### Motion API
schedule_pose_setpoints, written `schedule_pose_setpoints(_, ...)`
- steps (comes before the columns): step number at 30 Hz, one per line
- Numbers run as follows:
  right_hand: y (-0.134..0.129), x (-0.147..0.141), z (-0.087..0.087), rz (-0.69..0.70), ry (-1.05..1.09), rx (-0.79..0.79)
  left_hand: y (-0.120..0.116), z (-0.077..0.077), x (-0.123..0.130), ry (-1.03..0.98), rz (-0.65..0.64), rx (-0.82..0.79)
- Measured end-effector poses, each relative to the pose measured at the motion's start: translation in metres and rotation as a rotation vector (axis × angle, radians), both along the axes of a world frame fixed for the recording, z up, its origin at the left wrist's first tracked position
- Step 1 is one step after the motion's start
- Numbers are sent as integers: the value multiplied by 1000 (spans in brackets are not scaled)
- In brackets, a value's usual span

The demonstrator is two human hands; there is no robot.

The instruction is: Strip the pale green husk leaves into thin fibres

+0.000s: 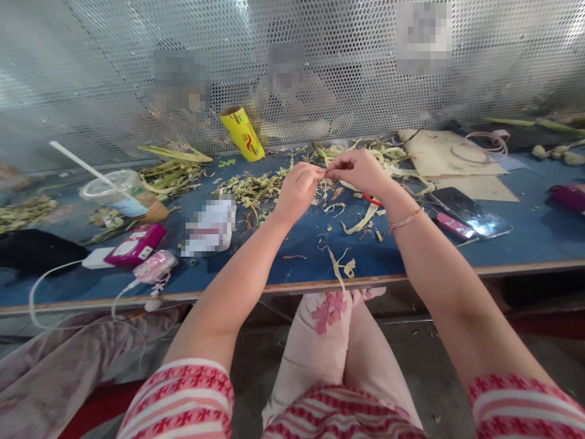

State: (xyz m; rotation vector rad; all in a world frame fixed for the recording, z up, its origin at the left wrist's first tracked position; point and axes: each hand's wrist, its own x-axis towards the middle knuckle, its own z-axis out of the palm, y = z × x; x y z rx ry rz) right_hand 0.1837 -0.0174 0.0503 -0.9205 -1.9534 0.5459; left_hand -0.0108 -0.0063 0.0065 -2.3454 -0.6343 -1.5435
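Observation:
My left hand (299, 186) and my right hand (359, 171) meet above the middle of the blue table, their fingertips nearly touching. Both are closed in a pinch; whatever lies between the fingers is too small to make out. Just left of my left hand lies a heap of dry greenish plant scraps (256, 189). More pale strips (388, 149) are spread behind and beside my right hand. A curled pale peel (342, 265) rests at the table's front edge, below my hands.
A yellow tube (242, 133) leans at the back by the perforated metal panel (347, 91). On the left are a plastic cup with a straw (125, 195), a magenta box (137, 244) and a white cable. A phone (470, 212) and brown paper (450, 152) lie right; another person's legs (68, 372) show lower left.

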Motion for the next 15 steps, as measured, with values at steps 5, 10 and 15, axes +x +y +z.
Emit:
schedule_pose_setpoints(5, -1, 0, 1, 34, 22, 2, 2, -1, -2, -44, -2, -43)
schedule_pose_setpoints(10, -7, -5, 1, -7, -67, 70, 2, 0, -3, -8, -13, -34)
schedule_pose_setpoints(15, -7, -8, -3, -29, -143, 119, 1, 2, -3, 10, 30, -14)
